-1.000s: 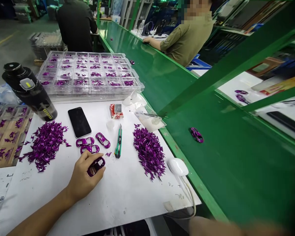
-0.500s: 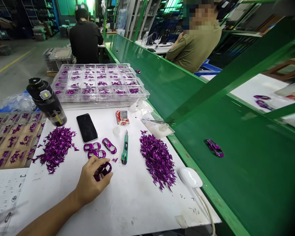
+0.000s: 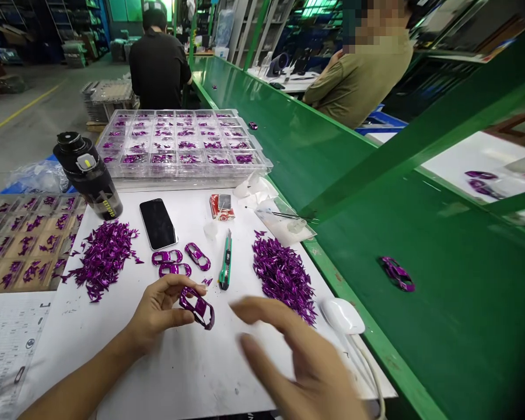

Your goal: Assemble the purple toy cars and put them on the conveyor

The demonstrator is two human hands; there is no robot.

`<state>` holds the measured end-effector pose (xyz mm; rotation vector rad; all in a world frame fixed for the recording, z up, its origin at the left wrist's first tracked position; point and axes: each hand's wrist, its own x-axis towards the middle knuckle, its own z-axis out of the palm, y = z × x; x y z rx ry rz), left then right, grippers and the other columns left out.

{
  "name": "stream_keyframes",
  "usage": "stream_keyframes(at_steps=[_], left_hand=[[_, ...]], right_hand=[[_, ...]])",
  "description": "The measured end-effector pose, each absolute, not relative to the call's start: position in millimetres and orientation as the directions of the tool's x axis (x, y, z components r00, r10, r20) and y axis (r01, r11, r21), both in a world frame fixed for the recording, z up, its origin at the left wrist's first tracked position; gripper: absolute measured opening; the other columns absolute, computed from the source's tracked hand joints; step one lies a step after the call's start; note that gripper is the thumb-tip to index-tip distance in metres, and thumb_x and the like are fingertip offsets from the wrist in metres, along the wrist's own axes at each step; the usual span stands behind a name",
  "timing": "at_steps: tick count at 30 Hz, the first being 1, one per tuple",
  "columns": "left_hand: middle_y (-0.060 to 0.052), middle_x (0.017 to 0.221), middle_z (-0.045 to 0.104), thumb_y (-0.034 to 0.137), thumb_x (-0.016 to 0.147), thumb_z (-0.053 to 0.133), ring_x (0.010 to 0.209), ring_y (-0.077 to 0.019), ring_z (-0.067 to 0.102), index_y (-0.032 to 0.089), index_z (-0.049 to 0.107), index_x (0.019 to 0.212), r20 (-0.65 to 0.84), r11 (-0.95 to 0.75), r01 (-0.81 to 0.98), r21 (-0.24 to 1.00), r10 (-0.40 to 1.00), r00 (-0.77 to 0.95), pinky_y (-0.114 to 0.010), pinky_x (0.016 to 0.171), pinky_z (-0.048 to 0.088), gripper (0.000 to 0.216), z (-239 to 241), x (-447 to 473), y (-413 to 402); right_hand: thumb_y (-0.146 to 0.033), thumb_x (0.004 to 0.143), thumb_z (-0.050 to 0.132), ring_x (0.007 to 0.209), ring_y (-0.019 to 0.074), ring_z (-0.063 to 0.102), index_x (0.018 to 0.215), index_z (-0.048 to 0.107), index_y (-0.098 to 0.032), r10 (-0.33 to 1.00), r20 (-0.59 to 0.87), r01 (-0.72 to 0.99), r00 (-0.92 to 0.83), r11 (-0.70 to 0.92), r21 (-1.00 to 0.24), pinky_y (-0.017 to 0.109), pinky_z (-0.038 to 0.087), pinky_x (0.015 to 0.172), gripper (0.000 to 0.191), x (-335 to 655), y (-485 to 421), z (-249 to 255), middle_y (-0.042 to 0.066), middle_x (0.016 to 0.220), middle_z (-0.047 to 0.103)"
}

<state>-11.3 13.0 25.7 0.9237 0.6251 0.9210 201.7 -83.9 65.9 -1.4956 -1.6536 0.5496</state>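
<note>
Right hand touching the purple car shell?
Apart. Head view shows bare white table between the right hand and the purple car shell, which only the left hand pinches.

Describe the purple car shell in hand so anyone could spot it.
On the white table, below the phone, three purple shells lie flat. Just nearer, the left hand pinches a fourth shell, the only one held in fingers.
</note>
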Motion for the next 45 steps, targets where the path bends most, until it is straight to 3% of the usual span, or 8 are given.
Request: stream_keyframes(at_steps=[8, 11, 19, 23, 28, 34, 39, 45], left_hand=[[-0.008, 0.118, 0.075, 0.032, 0.078, 0.085, 0.138, -0.0305, 0.052, 0.027, 0.074, 0.11, -0.131, 0.33, -0.266, 0.906, 0.815, 0.564, -0.042, 0.113, 0.042, 0.034, 17, -13, -5], [-0.008, 0.152, 0.055, 0.046, 0.065, 0.092, 0.145, -0.035, 0.043, 0.036, 0.059, 0.139, -0.131, 0.341, -0.236, 0.91, 0.777, 0.616, -0.044, 0.116, 0.039, 0.082, 8, -10, -17], [-0.013, 0.12, 0.071, 0.046, 0.084, 0.074, 0.105, -0.0304, 0.068, 0.031, 0.065, 0.134, -0.24, 0.334, -0.083, 0.939, 0.809, 0.536, -0.039, 0.085, 0.058, 0.053, 2, 5, -21], [-0.012, 0.106, 0.074, 0.051, 0.082, 0.075, 0.092, -0.0283, 0.07, 0.027, 0.072, 0.122, -0.287, 0.355, -0.074, 0.932, 0.846, 0.449, -0.037, 0.076, 0.059, 0.047, 4, 10, -19], [-0.01, 0.094, 0.075, 0.055, 0.081, 0.075, 0.082, -0.0255, 0.07, 0.023, 0.077, 0.108, -0.301, 0.341, -0.048, 0.939, 0.88, 0.367, -0.035, 0.071, 0.06, 0.043, 11, 15, -22], [-0.01, 0.099, 0.076, 0.056, 0.087, 0.069, 0.088, -0.0259, 0.071, 0.024, 0.079, 0.106, -0.269, 0.303, -0.024, 0.953, 0.879, 0.393, -0.037, 0.081, 0.06, 0.039, 18, 15, -31], [-0.011, 0.121, 0.072, 0.058, 0.091, 0.063, 0.102, -0.0251, 0.07, 0.031, 0.059, 0.143, -0.303, 0.436, -0.212, 0.875, 0.832, 0.464, -0.039, 0.092, 0.057, 0.058, 11, 15, -32], [-0.006, 0.104, 0.068, 0.05, 0.084, 0.077, 0.083, -0.0171, 0.066, 0.028, 0.043, 0.152, -0.46, 0.595, -0.398, 0.698, 0.799, 0.387, -0.032, 0.073, 0.057, 0.079, 17, 10, -14]], right_hand=[[-0.028, 0.091, 0.071, 0.079, 0.0142, 0.072, 0.117, 0.065, -0.021, 0.966, 0.225, 0.489, -0.125, 0.257, -0.833, 0.022, 0.06, 0.073, 0.028, 176, -70, 55, 0.004, 0.094, 0.074], [-0.03, 0.091, 0.068, 0.079, 0.015, 0.071, 0.114, 0.069, -0.02, 0.968, 0.2, 0.617, -0.15, 0.25, -0.746, 0.023, 0.058, 0.073, 0.025, 215, -77, 58, 0.005, 0.092, 0.074], [-0.039, 0.09, 0.069, 0.094, 0.0271, 0.069, 0.091, 0.073, -0.012, 0.684, 0.15, 0.677, 0.714, -0.619, -0.397, 0.041, 0.056, 0.084, 0.028, 475, -30, 64, 0.015, 0.101, 0.073], [-0.04, 0.1, 0.059, 0.108, 0.0208, 0.065, 0.126, 0.061, -0.018, 0.566, 0.142, 0.57, 0.812, -0.715, -0.405, 0.042, 0.057, 0.091, 0.034, 523, -39, 54, 0.009, 0.126, 0.063], [-0.043, 0.096, 0.063, 0.101, 0.0225, 0.066, 0.108, 0.068, -0.014, 0.58, 0.116, 0.575, 0.806, -0.722, -0.384, 0.041, 0.056, 0.09, 0.032, 494, -40, 29, 0.011, 0.112, 0.069], [-0.05, 0.092, 0.061, 0.085, 0.0237, 0.068, 0.109, 0.067, -0.015, 0.696, 0.233, 0.712, 0.68, -0.548, -0.439, 0.036, 0.053, 0.081, 0.039, 368, -45, 30, 0.012, 0.096, 0.073], [-0.035, 0.099, 0.057, 0.064, 0.0154, 0.062, 0.103, 0.06, -0.02, 0.879, 0.477, 0.889, -0.004, 0.222, -0.401, 0.027, 0.049, 0.059, 0.016, 205, -65, 20, 0.003, 0.081, 0.067], [-0.048, 0.084, 0.074, 0.078, 0.0197, 0.067, 0.087, 0.065, -0.022, 0.944, 0.109, 0.758, -0.312, 0.316, -0.571, 0.029, 0.051, 0.065, 0.028, 171, -11, 55, 0.004, 0.088, 0.069]])
